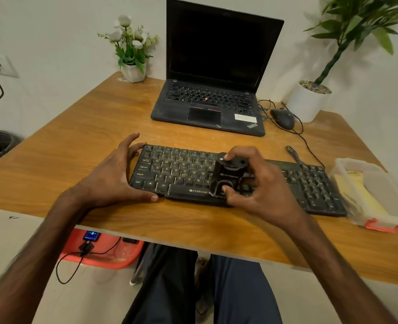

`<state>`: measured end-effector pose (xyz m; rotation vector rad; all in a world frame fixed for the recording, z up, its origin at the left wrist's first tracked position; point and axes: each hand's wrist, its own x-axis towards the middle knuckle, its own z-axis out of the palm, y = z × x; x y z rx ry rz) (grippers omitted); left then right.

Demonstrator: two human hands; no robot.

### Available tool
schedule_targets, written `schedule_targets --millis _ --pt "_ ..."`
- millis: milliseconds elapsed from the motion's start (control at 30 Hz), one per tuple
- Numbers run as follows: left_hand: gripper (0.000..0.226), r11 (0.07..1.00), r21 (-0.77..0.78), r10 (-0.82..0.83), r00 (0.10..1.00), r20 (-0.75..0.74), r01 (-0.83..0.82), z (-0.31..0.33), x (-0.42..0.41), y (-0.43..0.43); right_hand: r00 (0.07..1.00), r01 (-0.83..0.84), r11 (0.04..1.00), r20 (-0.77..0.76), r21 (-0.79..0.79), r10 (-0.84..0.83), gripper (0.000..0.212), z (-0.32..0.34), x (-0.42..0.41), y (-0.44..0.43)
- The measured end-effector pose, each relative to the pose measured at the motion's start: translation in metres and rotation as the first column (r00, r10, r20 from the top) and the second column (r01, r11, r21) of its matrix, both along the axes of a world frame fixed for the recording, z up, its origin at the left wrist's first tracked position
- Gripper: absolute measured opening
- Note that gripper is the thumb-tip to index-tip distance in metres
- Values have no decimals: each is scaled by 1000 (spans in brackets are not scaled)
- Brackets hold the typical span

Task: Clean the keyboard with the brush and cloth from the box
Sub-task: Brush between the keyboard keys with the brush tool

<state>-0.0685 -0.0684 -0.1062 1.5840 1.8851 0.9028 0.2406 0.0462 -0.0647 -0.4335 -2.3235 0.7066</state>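
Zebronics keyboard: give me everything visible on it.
The keyboard is black plastic, full-size with a numpad, yellowish legends and a ZEBRONICS mark on the front lip. It lies flat on the wooden desk near its front edge, its cable leaving the back right. The left hand holds its left end between thumb and fingers; the right hand grips a black brush on the middle keys. A clear plastic box sits at its right end.

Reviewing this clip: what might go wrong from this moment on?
1. The right hand pinches the black brush by fingertips only; it may slip or tip while sweeping.
2. The left hand holds the keyboard at its left end alone; the right end might slide against the plastic box beside it.
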Motion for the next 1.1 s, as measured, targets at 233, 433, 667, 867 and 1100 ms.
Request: schedule_targets --millis 233,433,667,867,1100 --pt "152 1000 -7 2 1000 -1 -2 1 0 0 944 327 944 21 50 -328 63 14 5 48" --pt "152 1000 -13 -2 1000 18 2 2 0 -1 998 12 934 -51 -356 -32 63 4 -40 10" --pt "153 1000 -14 10 1000 17 -10 2 1 0 969 248 966 23 -80 -246 60 16 -53 54" --pt "156 1000 -25 13 999 35 -13 2 0 0 995 -95 889 -81 -449 65 62 15 -77 16" --pt "155 1000 -26 9 999 40 -7 1 -1 0 996 -33 999 81 39 30 59 18 -91 21"
